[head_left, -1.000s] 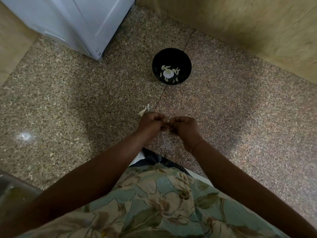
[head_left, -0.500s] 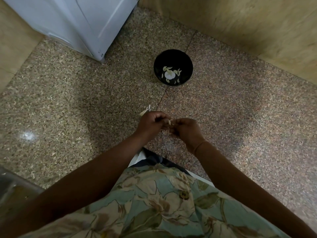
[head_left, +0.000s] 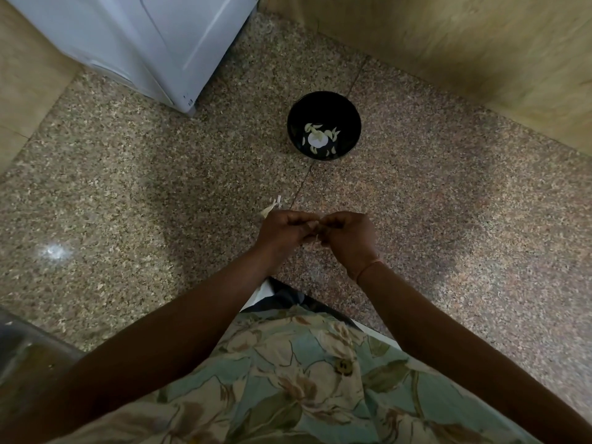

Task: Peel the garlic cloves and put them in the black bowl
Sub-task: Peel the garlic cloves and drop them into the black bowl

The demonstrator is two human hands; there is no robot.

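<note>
The black bowl [head_left: 323, 105] stands on the speckled floor ahead of me, with several pale peeled cloves [head_left: 320, 137] lying in its bottom. Closer to me, my left hand [head_left: 282, 230] and my right hand [head_left: 349, 237] meet fingertip to fingertip above the floor. Both have curled fingers and pinch a small garlic clove [head_left: 315, 226] between them; only a sliver of it shows. A scrap of white garlic skin [head_left: 272, 208] lies on the floor just beyond my left hand.
A white appliance [head_left: 144, 43] stands at the back left. A tan wall [head_left: 464, 49] runs along the back right. My floral-print clothing [head_left: 288, 379] fills the bottom of the view, and a grey metal surface [head_left: 22, 344] shows at the lower left.
My hands stay together on the clove, and the fingers have shifted slightly as they work it. The bowl has not moved.
</note>
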